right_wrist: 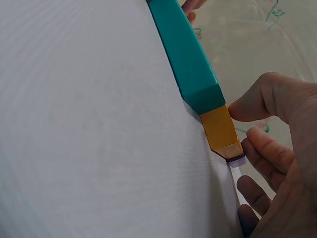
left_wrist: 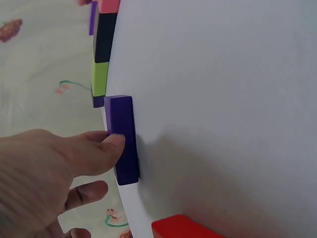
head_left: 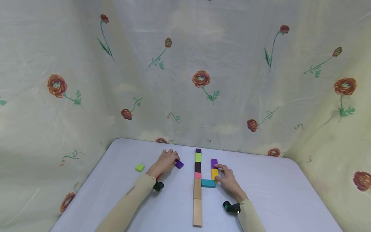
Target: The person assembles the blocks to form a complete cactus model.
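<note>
My left hand (head_left: 166, 161) pinches a dark purple block (left_wrist: 124, 148) between thumb and fingers, on the left of the table. In the left wrist view the thumb lies on its face. On the right, my right hand (head_left: 227, 178) holds a yellow block (head_left: 214, 174), thumb by its near end, index finger at its far end, where a purple block (head_left: 214, 163) adjoins. A teal block (head_left: 208, 183) lies crosswise at the yellow block's near end and reaches a straight row of blocks, which includes a pink block (head_left: 198, 175) and a wooden block (head_left: 197, 188).
The row continues with a black block (head_left: 198, 167), a lime block (head_left: 198, 157) and another wooden block (head_left: 197, 212). A loose lime block (head_left: 139, 167) lies far left. A red block (left_wrist: 183, 227) is mostly hidden by the left wrist. Flowered cloth (head_left: 185, 96) hangs behind the table.
</note>
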`<state>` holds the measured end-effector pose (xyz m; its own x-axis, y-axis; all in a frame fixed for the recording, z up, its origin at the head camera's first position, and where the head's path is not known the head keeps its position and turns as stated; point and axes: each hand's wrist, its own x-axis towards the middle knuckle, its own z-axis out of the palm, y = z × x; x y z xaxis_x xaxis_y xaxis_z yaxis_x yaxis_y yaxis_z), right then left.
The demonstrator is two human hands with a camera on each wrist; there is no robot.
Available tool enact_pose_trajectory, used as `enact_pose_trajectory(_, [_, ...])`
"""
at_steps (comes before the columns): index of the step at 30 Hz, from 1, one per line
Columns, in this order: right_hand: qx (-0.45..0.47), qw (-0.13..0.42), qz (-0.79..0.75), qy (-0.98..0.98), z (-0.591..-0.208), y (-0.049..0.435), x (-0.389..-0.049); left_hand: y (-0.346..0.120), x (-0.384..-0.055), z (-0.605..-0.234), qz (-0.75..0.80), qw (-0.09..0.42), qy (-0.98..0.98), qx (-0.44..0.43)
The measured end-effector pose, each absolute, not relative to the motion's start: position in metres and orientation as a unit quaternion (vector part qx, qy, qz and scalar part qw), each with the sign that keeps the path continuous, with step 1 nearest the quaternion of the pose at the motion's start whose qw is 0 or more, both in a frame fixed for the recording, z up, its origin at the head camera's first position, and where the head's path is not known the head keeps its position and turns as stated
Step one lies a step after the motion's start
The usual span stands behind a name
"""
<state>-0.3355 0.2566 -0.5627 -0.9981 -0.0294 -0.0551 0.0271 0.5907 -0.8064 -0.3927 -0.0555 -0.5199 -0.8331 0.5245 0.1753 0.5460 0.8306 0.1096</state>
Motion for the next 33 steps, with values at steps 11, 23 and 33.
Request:
enact_pose_trajectory(11, [0.003, 0.030, -0.447, 0.894, -0.560, 0.259, -0.338, -0.056, -0.389, -0.505, -0.070, 0.016, -0.963, -0.258])
enact_pose_trajectory(23, [0.003, 0.027, -0.443, 0.896, -0.562, 0.261, -0.338, -0.054, -0.378, -0.510, -0.067, 0.030, -0.966, -0.246])
enact_pose_trajectory(33, [0.001, 0.029, -0.454, 0.890, -0.563, 0.257, -0.337, -0.042, -0.373, -0.516, -0.082, 0.040, -0.961, -0.261])
